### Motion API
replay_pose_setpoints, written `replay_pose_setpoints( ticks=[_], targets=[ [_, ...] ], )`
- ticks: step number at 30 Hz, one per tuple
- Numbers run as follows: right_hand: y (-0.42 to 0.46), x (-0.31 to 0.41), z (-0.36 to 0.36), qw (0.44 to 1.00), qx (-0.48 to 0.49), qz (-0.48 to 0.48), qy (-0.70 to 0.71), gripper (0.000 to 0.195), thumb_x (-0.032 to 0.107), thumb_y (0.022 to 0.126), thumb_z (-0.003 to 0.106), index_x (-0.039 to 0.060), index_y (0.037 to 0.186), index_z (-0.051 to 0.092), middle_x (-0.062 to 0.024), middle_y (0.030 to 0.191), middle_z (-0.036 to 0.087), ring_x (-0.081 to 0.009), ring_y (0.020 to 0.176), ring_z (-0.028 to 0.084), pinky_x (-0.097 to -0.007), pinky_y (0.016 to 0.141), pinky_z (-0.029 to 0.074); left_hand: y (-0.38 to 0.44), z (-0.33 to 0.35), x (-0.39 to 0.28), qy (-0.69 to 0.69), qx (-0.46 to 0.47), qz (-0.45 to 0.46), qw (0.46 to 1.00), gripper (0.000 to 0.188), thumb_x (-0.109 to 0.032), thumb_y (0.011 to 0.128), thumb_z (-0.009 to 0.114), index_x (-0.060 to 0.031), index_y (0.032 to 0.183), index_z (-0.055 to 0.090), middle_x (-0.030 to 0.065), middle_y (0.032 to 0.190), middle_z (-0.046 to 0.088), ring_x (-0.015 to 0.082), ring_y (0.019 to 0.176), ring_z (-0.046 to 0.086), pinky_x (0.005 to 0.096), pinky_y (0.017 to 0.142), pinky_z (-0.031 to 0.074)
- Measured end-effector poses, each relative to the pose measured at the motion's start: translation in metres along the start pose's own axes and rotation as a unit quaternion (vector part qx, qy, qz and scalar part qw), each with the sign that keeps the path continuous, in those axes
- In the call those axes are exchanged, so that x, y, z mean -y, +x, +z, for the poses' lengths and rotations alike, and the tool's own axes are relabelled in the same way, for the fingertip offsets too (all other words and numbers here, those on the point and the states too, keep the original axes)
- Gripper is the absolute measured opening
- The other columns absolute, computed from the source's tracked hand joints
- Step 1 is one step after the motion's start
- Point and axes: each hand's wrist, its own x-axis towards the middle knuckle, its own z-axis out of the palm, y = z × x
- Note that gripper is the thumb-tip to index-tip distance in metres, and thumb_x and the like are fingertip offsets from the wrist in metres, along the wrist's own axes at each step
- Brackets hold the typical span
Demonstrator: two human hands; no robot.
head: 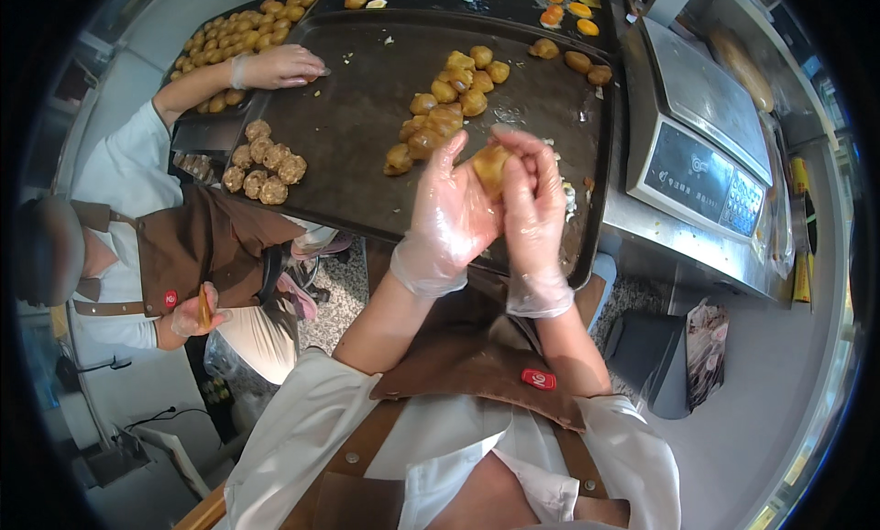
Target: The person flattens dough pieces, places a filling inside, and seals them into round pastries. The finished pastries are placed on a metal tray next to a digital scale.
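Both my hands wear clear plastic gloves, shiny with grease, and meet above the right part of a dark metal baking tray [344, 131]. A soft yellow-brown dough piece [491, 169] lies between them. My left hand [454, 210] supports it from the left, palm up with the thumb raised. My right hand [535, 203] curls its fingers against its right side. Just beyond my hands sits a cluster of glossy yellow-brown dough balls [444, 90]. More such balls [578, 62] lie near the tray's right edge. Crumbly brown filling balls [273, 160] rest on the tray's left part.
A co-worker [179, 255] sits at the left, one gloved hand over the tray, the other holding a dough piece. Many dough balls [240, 35] fill a tray at the upper left. Egg yolks [553, 14] lie on the far dark tray. A weighing scale [701, 131] stands at the right.
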Motion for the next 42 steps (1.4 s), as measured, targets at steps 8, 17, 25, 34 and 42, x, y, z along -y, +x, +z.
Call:
replay_pose_setpoints(
  ticks=[8,17,25,34,42],
  targets=[
    [0.001,0.004,-0.007,0.996,0.016,-0.064,-0.066,0.016,0.006,0.101,0.061,0.0003,0.112,0.072,-0.0132,0.128,0.066,-0.0181,0.114,0.064,-0.0309,0.097,0.051,-0.004,0.001,0.019,0.268,-0.148,0.148,0.94,0.053,-0.052,0.111,0.037,-0.0073,0.126,0.06,0.0027,0.112,0.067,0.011,0.098,0.065,0.0258,0.082,0.053],
    [-0.01,-0.004,0.004,0.97,0.006,-0.174,-0.171,0.025,0.0,0.095,0.065,-0.0003,0.119,0.073,-0.0212,0.134,0.065,-0.0286,0.118,0.066,-0.0377,0.1,0.052,-0.002,-0.013,0.016,0.164,-0.146,0.157,0.963,0.032,-0.039,0.11,0.048,-0.0104,0.119,0.062,0.0013,0.107,0.066,0.01,0.098,0.065,0.0277,0.084,0.055],
    [-0.015,-0.005,0.011,0.969,-0.019,-0.18,-0.17,0.034,-0.001,0.096,0.063,0.0014,0.129,0.071,-0.0207,0.142,0.058,-0.0297,0.121,0.064,-0.0358,0.099,0.053,-0.002,-0.027,0.016,0.183,-0.08,0.14,0.97,0.037,-0.041,0.11,0.049,-0.009,0.123,0.061,0.0015,0.111,0.067,0.01,0.1,0.066,0.0258,0.082,0.056],
    [-0.01,0.008,-0.005,0.997,0.039,-0.014,0.058,0.039,0.022,0.109,0.053,0.0027,0.141,0.062,-0.0151,0.143,0.06,-0.0204,0.128,0.058,-0.0309,0.105,0.047,-0.008,-0.006,0.005,0.215,-0.065,0.069,0.972,0.032,-0.041,0.109,0.049,-0.0123,0.105,0.062,-0.0019,0.088,0.062,0.0043,0.054,0.044,0.0208,0.053,0.035],
    [-0.004,-0.002,-0.01,0.925,0.08,-0.26,-0.266,0.035,0.004,0.088,0.069,0.0031,0.123,0.074,-0.0154,0.136,0.064,-0.0358,0.126,0.06,-0.044,0.107,0.048,-0.006,-0.045,-0.001,0.111,-0.041,0.078,0.99,0.035,-0.039,0.111,0.044,-0.0107,0.122,0.061,0.0018,0.109,0.069,0.0092,0.082,0.066,0.0237,0.061,0.054]
  ],
)
